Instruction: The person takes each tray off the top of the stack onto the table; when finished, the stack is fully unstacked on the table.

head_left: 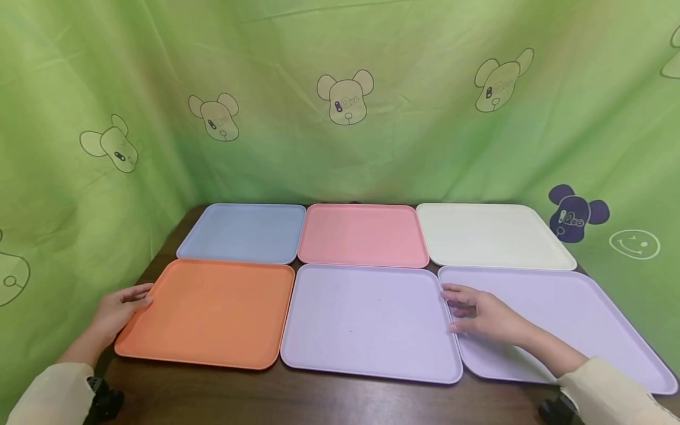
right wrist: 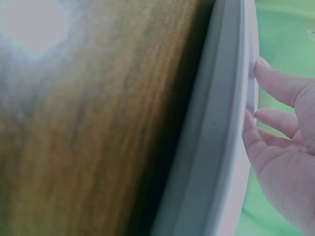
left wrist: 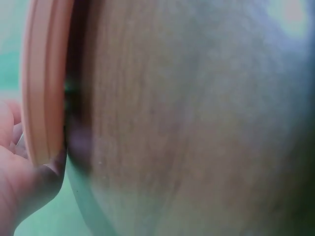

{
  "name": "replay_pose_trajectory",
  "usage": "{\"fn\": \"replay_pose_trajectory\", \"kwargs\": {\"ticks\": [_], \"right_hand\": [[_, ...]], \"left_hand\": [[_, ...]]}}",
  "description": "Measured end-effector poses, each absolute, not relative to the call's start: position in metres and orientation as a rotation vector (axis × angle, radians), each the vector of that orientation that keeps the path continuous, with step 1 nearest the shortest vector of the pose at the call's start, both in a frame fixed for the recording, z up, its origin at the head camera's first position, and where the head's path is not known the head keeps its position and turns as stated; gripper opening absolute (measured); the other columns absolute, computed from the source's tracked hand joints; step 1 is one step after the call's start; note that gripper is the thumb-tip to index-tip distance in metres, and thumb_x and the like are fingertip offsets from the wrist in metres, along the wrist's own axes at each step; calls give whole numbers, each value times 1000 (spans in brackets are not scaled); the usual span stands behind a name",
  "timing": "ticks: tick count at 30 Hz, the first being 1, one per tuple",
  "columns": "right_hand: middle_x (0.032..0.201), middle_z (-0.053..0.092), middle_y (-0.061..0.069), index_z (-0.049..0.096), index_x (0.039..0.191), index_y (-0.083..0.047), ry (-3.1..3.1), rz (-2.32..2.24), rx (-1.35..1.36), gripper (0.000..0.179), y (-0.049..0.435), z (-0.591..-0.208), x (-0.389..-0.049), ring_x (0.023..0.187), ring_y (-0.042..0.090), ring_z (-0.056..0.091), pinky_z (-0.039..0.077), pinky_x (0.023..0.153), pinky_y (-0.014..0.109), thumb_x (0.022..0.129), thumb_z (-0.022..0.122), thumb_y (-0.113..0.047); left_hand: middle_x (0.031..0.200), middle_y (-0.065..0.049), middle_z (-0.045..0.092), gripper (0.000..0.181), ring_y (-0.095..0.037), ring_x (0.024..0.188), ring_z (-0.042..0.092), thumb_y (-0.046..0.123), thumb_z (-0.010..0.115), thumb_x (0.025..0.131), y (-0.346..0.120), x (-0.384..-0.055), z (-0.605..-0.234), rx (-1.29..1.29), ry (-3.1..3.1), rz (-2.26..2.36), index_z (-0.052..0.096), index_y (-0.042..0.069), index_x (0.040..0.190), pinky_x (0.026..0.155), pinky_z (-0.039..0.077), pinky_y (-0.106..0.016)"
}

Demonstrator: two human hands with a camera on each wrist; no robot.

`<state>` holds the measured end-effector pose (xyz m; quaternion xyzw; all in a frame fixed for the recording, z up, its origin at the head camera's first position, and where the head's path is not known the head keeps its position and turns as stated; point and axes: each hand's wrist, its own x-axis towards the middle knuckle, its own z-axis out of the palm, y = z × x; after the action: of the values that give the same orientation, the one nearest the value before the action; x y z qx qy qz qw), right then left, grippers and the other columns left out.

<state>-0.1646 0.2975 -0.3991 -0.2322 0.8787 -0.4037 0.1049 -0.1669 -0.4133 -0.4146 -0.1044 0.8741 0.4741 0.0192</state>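
At the left edge of an orange tray (head_left: 212, 313), my left hand (head_left: 118, 311) rests with fingertips and thumb against the rim. The left wrist view shows that hand (left wrist: 24, 182) close to the tray's corner, its fingers partly hidden behind the rim. My right hand (head_left: 486, 316) reaches over the right-hand lilac tray (head_left: 579, 336). Its fingertips and thumb, spread apart, touch the right rim of the middle lilac tray (head_left: 369, 324). In the right wrist view, the right hand (right wrist: 285, 142) has its fingertips on a pale tray rim (right wrist: 211, 123).
Behind the front row lie a blue tray (head_left: 244, 233), a pink tray (head_left: 363, 236) and a white tray (head_left: 491, 236), nearly edge to edge. All rest on a dark wooden table (head_left: 340, 401). A green curtain (head_left: 350, 159) printed with bear heads hangs around the back and sides.
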Motion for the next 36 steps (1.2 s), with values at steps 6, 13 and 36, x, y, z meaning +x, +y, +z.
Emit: {"fn": "replay_pose_trajectory", "kwargs": {"ticks": [6, 13, 36], "right_hand": [[142, 35, 36, 45, 130, 21, 2571, -1207, -684, 70, 297, -399, -165, 102, 43, 62, 54, 78, 27, 80, 79, -14], [143, 34, 36, 45, 131, 21, 2564, -1207, -678, 70, 299, -399, -166, 103, 44, 61, 53, 79, 25, 80, 79, -13], [142, 35, 36, 45, 131, 21, 2578, -1212, -678, 70, 298, -401, -166, 103, 43, 62, 54, 78, 27, 79, 80, -12]], "left_hand": [[100, 10, 67, 59, 8, 80, 58, 14, 68, 91, -414, -167, -416, -246, 2734, 1488, 44, -15, 136, 68, 53, -24], [102, 6, 67, 58, 8, 80, 58, 13, 69, 90, -413, -167, -415, -222, 2767, 1456, 45, -14, 136, 68, 52, -23], [120, -27, 61, 57, 16, 81, 48, 20, 71, 90, -409, -166, -413, -154, 2929, 1291, 51, -11, 133, 67, 51, -19]]}}
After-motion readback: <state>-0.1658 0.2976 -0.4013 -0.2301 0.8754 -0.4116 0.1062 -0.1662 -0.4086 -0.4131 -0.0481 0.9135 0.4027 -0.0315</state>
